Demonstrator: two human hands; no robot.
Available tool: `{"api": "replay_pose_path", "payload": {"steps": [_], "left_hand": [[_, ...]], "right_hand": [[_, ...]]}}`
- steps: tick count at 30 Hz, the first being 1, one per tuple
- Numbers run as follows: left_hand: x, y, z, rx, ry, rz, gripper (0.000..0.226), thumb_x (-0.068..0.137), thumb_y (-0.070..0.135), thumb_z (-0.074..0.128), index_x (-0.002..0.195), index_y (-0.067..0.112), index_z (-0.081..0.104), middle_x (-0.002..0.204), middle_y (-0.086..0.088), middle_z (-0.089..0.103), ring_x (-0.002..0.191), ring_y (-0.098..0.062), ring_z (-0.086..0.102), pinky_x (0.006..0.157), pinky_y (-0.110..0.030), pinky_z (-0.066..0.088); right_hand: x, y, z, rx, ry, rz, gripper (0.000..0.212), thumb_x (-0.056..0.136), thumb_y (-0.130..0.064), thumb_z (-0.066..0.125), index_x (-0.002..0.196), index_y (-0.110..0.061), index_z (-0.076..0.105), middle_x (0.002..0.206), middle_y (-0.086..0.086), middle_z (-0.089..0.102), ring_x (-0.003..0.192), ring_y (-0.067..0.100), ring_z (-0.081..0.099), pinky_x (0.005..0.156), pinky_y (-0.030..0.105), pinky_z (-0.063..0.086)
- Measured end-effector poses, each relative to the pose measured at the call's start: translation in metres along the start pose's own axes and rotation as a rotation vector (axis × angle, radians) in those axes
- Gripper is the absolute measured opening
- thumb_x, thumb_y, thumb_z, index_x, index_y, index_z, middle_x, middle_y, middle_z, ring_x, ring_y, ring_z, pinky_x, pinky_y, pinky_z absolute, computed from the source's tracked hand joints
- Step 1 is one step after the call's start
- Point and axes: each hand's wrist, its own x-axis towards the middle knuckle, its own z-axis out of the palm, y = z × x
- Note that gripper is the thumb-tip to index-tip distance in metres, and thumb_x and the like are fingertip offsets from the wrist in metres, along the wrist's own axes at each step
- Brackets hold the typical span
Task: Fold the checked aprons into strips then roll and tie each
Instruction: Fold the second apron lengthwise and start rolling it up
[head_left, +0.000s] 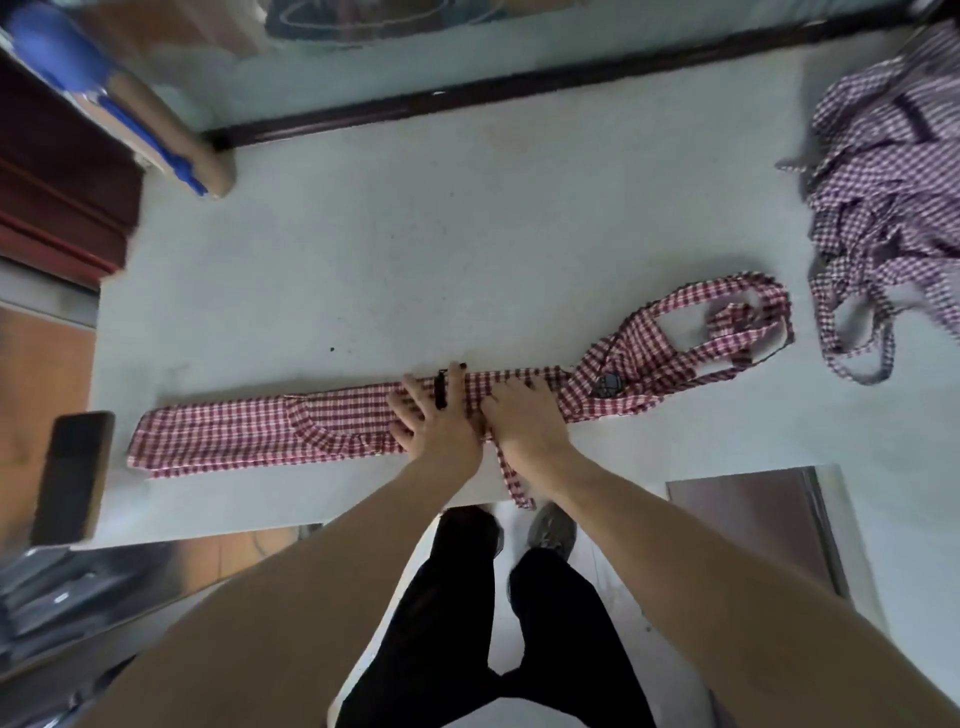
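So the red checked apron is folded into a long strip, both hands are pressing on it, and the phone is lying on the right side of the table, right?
Not quite. The phone lies on the left side of the table, not the right, as the head view shows. The rest holds: the red checked apron is folded into a long strip, with the left hand and right hand pressing on it.

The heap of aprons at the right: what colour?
Purple-and-white check, seen in the head view.

Surface: pale table (415, 249) | centre-front: red checked apron (234, 431) folded into a long strip, strap hanging over near edge | far right: heap of purple checked aprons (883, 182) | left edge: dark phone (72, 475)
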Motion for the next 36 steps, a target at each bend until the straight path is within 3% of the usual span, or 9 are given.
{"api": "replay_pose_path", "payload": {"steps": [5,9,14,17,20,22,24,31,36], "left_hand": [[0.01,0.009,-0.008,-0.027,-0.1,-0.081,0.089,0.095,0.062,0.039,0.149,0.034,-0.026,0.15,-0.026,-0.037,0.139,-0.05,-0.028,0.112,-0.067,-0.003],[0.014,0.012,-0.011,-0.021,-0.134,-0.099,0.096,0.093,0.061,0.046,0.148,0.036,-0.028,0.148,-0.027,-0.04,0.137,-0.05,-0.031,0.111,-0.068,-0.003],[0.018,0.008,-0.01,0.033,-0.094,-0.106,0.096,0.091,0.065,0.045,0.147,0.037,-0.028,0.148,-0.029,-0.038,0.138,-0.051,-0.03,0.11,-0.069,-0.004],[0.022,0.003,-0.016,0.059,-0.099,-0.103,0.096,0.091,0.064,0.046,0.146,0.038,-0.029,0.149,-0.028,-0.037,0.138,-0.051,-0.029,0.11,-0.068,-0.004],[0.028,-0.004,-0.023,0.063,-0.109,-0.095,0.096,0.092,0.062,0.047,0.147,0.04,-0.028,0.149,-0.027,-0.037,0.139,-0.05,-0.029,0.111,-0.068,-0.003],[0.033,-0.008,-0.028,0.067,-0.108,-0.107,0.095,0.092,0.061,0.048,0.147,0.04,-0.027,0.15,-0.027,-0.037,0.139,-0.05,-0.028,0.111,-0.068,-0.003],[0.037,-0.011,-0.033,0.073,-0.115,-0.121,0.095,0.092,0.061,0.047,0.147,0.04,-0.028,0.15,-0.026,-0.037,0.139,-0.049,-0.028,0.112,-0.067,-0.003],[0.039,-0.011,-0.035,0.069,-0.137,-0.129,0.096,0.092,0.062,0.047,0.144,0.042,-0.031,0.149,-0.025,-0.04,0.139,-0.048,-0.031,0.112,-0.068,-0.003],[0.039,-0.012,-0.035,0.067,-0.135,-0.135,0.094,0.093,0.06,0.047,0.145,0.042,-0.03,0.149,-0.025,-0.039,0.139,-0.048,-0.03,0.113,-0.067,-0.003]], "right_hand": [[-0.023,0.039,0.005,0.019,0.269,0.026,0.03,0.067,-0.009,0.071,0.097,-0.007,0.064,0.095,0.011,0.064,0.069,0.025,0.066,0.056,0.037,0.052],[-0.032,0.093,-0.002,0.004,0.323,0.139,0.018,0.076,-0.005,0.069,0.092,-0.005,0.061,0.08,0.009,0.058,0.038,0.012,0.038,0.033,0.022,0.033],[-0.04,0.146,-0.024,-0.07,0.312,0.257,0.016,0.07,-0.004,0.079,0.078,-0.004,0.066,0.08,0.013,0.06,0.059,0.026,0.058,0.055,0.037,0.054],[-0.043,0.17,-0.036,-0.128,0.272,0.082,0.031,0.065,-0.021,0.087,0.083,-0.004,0.068,0.093,0.013,0.058,0.095,0.034,0.057,0.089,0.051,0.048],[-0.04,0.178,-0.051,-0.143,0.235,-0.112,0.036,0.059,-0.025,0.087,0.077,-0.004,0.064,0.091,0.012,0.062,0.099,0.032,0.06,0.1,0.047,0.041],[-0.042,0.18,-0.062,-0.04,0.219,-0.148,0.041,0.055,-0.028,0.086,0.067,-0.011,0.05,0.069,0.004,0.051,0.07,0.025,0.056,0.075,0.04,0.047],[-0.044,0.186,-0.067,0.118,0.236,-0.072,0.046,0.063,-0.001,0.079,0.069,-0.017,0.037,0.061,-0.001,0.039,0.049,0.017,0.042,0.046,0.029,0.037],[-0.06,0.259,-0.055,0.485,0.352,0.59,0.028,0.074,0.016,0.064,0.075,-0.012,0.059,0.08,0.007,0.066,0.078,0.025,0.064,0.056,0.021,0.039],[-0.096,0.313,-0.06,0.666,0.325,0.81,0.035,0.076,0.007,0.073,0.068,-0.023,0.058,0.075,0.002,0.072,0.081,0.021,0.071,0.049,0.004,0.041]]}}
